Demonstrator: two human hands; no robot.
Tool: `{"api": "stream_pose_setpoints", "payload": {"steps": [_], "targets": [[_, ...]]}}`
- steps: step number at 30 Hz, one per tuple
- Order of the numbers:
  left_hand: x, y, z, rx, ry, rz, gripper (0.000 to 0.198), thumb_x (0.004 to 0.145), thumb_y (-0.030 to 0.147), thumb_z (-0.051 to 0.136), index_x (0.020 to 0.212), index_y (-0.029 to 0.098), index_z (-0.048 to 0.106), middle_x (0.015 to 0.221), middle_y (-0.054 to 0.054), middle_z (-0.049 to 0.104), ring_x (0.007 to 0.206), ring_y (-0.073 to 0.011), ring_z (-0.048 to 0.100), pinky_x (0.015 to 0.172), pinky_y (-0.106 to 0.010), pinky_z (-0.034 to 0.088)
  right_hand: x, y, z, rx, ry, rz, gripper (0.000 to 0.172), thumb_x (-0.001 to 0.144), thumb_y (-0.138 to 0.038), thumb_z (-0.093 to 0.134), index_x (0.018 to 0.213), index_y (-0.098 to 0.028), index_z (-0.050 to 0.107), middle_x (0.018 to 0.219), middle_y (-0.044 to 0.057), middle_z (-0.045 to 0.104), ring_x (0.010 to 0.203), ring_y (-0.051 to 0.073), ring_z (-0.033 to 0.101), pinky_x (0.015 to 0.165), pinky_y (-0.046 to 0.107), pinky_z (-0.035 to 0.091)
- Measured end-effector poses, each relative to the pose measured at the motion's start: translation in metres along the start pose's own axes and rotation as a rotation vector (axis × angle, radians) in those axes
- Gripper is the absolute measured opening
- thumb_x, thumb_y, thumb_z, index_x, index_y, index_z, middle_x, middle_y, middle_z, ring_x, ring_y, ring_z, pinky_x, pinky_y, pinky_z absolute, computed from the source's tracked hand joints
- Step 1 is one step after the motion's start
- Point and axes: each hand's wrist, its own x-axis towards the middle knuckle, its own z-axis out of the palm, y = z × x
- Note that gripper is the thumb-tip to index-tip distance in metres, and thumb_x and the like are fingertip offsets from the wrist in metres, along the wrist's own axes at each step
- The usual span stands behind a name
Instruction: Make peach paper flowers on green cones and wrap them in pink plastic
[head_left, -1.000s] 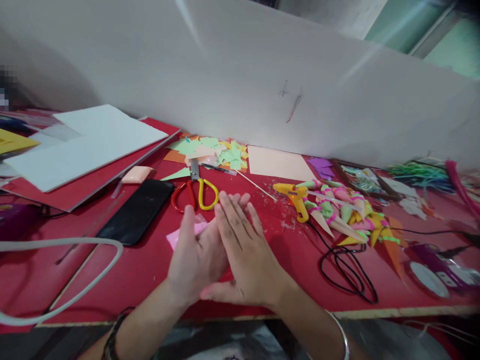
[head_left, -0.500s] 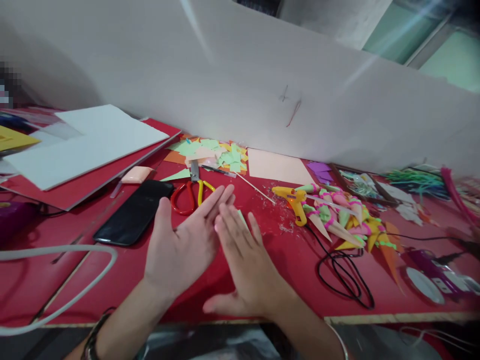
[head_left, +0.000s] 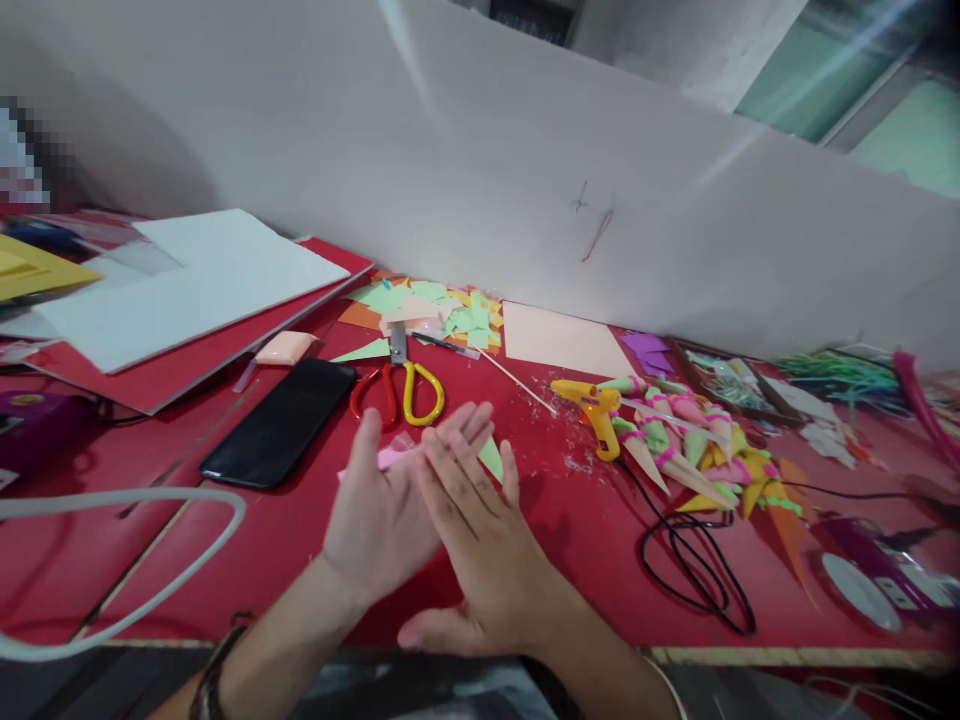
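Observation:
My left hand (head_left: 386, 525) is turned palm up above the red table (head_left: 570, 560), its thumb raised and fingers stretched out. Across its fingers and palm lies my right hand (head_left: 487, 545), back upward, fingers extended and thumb spread toward me. No object shows in either hand. Just beyond them are a pink paper piece (head_left: 395, 452) and a pale green paper piece (head_left: 491, 460), both partly covered by the hands. Scissors (head_left: 397, 385) with one red and one yellow handle lie past my left fingers. A black phone (head_left: 281, 425) rests to the left.
On the right lie a yellow glue gun (head_left: 592, 405), its coiled black cord (head_left: 694, 570) and a pile of coloured paper cones (head_left: 686, 435). Paper scraps (head_left: 431, 305) and a peach sheet (head_left: 566, 338) line the wall. White boards (head_left: 202, 280) are stacked at left; a white tube (head_left: 236, 515) curves in front.
My right hand has slid further over my left palm, and the left hand has shifted slightly right. The pink paper beyond them now shows. The whole view has moved a little.

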Motion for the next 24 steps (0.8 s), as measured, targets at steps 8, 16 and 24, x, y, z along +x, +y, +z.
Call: {"api": "stream_pose_setpoints", "payload": {"steps": [8, 16, 24], "targets": [[-0.004, 0.008, 0.0, -0.232, -0.075, 0.09, 0.076, 0.078, 0.063, 0.025, 0.135, 0.013, 0.021, 0.137, -0.006, 0.033, 0.129, -0.015, 0.02, 0.106, -0.024, 0.015, -0.003, 0.003, 0.0, -0.028, -0.013, 0.089, 0.079, 0.079, -0.06, 0.025, 0.137, -0.009, 0.006, 0.145, 0.008, 0.0, 0.132, 0.025, -0.002, 0.1, 0.049, -0.015], [-0.005, -0.001, -0.005, -0.238, -0.036, -0.035, 0.077, 0.076, 0.065, 0.028, 0.135, 0.015, 0.019, 0.139, -0.005, 0.03, 0.131, -0.0165, 0.015, 0.107, -0.029, 0.006, 0.001, 0.003, -0.002, -0.054, 0.009, 0.108, 0.069, 0.083, -0.054, 0.022, 0.137, -0.014, 0.006, 0.145, 0.003, 0.003, 0.132, 0.022, -0.003, 0.096, 0.048, -0.024], [-0.006, 0.005, -0.006, -0.149, -0.047, 0.032, 0.07, 0.081, 0.06, 0.02, 0.134, 0.014, 0.024, 0.138, -0.004, 0.031, 0.129, -0.017, 0.02, 0.106, -0.03, 0.016, -0.003, -0.002, 0.003, -0.003, -0.032, 0.049, 0.069, 0.083, -0.055, 0.024, 0.137, -0.016, 0.008, 0.144, 0.0, 0.005, 0.132, 0.02, -0.002, 0.098, 0.045, -0.023]]}}
